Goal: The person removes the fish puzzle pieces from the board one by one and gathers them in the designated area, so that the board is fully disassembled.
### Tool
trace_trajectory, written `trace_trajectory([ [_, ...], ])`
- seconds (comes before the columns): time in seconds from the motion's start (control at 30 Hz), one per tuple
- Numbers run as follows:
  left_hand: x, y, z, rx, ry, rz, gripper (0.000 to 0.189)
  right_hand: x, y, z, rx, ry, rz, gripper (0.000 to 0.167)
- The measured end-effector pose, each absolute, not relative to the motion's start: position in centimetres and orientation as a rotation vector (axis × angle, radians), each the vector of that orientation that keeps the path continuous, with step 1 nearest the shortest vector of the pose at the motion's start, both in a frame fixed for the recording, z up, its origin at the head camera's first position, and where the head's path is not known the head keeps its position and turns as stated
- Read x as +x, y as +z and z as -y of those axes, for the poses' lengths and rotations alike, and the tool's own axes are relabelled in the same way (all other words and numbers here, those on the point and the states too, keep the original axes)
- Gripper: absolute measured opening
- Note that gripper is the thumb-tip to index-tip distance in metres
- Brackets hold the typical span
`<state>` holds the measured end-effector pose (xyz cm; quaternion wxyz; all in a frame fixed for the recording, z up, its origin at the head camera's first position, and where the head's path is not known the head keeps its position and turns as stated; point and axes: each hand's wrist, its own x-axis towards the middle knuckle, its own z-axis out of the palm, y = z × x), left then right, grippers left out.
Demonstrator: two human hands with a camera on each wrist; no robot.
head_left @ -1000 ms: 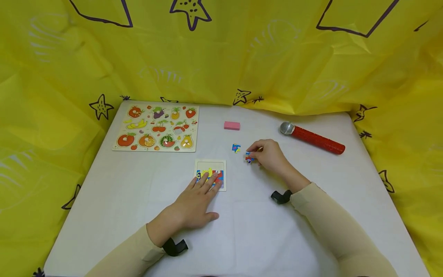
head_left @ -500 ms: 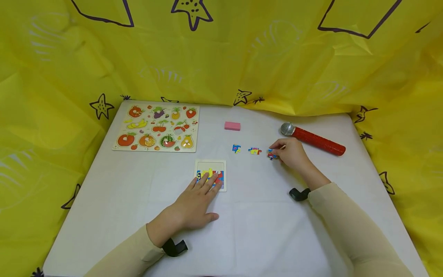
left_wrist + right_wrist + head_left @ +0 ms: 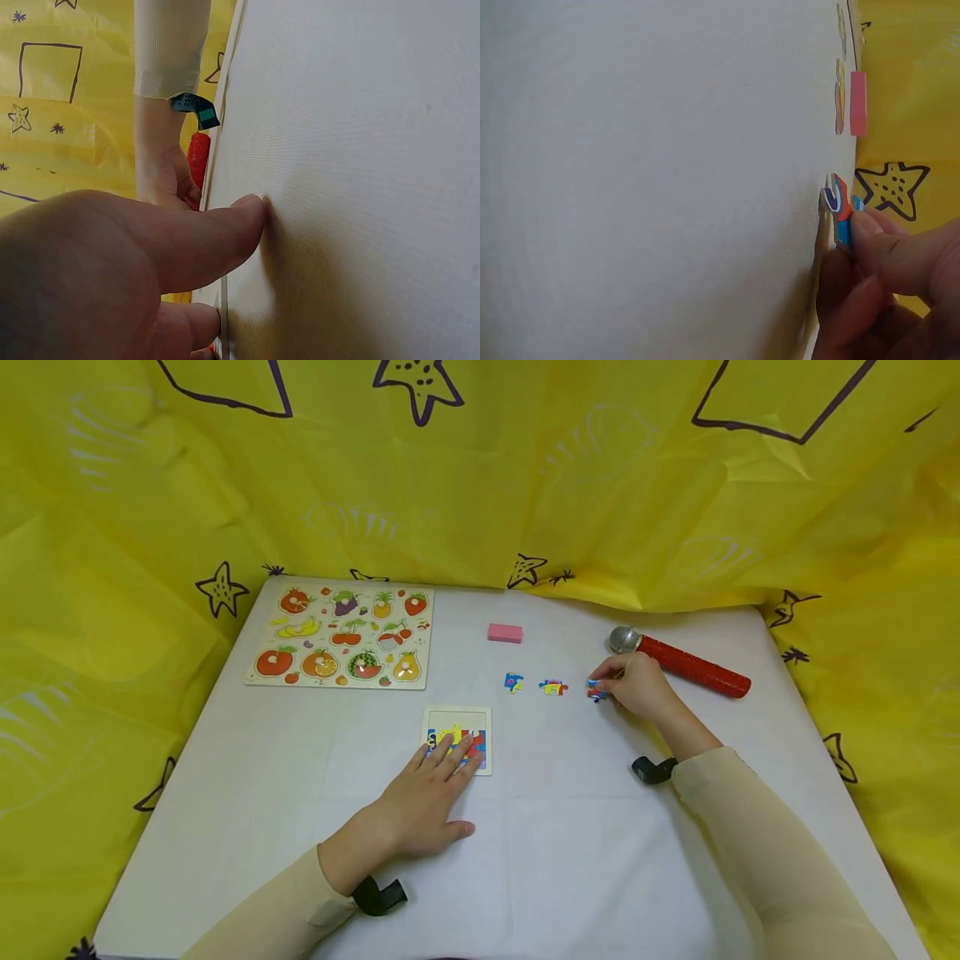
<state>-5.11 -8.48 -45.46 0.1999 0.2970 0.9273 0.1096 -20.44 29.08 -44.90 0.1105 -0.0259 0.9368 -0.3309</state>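
In the head view my left hand (image 3: 416, 810) rests palm down, fingers straight and spread, over the lower part of a small square jigsaw puzzle tray (image 3: 459, 716). Blue, yellow and red pieces fill the tray's lower part, partly hidden by the fingers; its upper part shows bare backing. To the right, my right hand (image 3: 639, 687) pinches a red and blue puzzle piece (image 3: 838, 202) between thumb and fingers, at or just above the cloth. Left of it lie two loose pieces, a yellow and red one (image 3: 553, 687) and a blue and yellow one (image 3: 513, 682).
A fruit puzzle board (image 3: 341, 682) lies at the back left. Behind the loose pieces is a pink block (image 3: 505, 633). A red microphone (image 3: 693, 667) lies just beyond my right hand. Yellow curtain (image 3: 480, 485) encloses the back and sides of the white-covered table (image 3: 540, 860).
My right hand has moved right with its pinched piece, then shifted only slightly. The yellow and red piece has come into view where the hand was. My left hand has stayed put.
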Motion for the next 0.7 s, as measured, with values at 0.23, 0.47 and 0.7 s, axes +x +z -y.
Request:
trace_trajectory([
  [0.23, -5.1, -45.4, 8.4, 0.816, 0.320, -2.589, 0.092, -20.5, -45.2, -28.8, -0.089, -0.880, -2.799, 0.012],
  [0.47, -5.0, -45.4, 8.3, 0.804, 0.327, -2.587, 0.093, -20.3, -45.1, -28.4, -0.081, -0.838, -2.838, 0.009],
  [0.7, -5.1, -45.2, 8.4, 0.819, 0.306, -2.582, 0.094, -19.9, -44.7, -27.5, -0.187, -0.679, -2.973, 0.014],
])
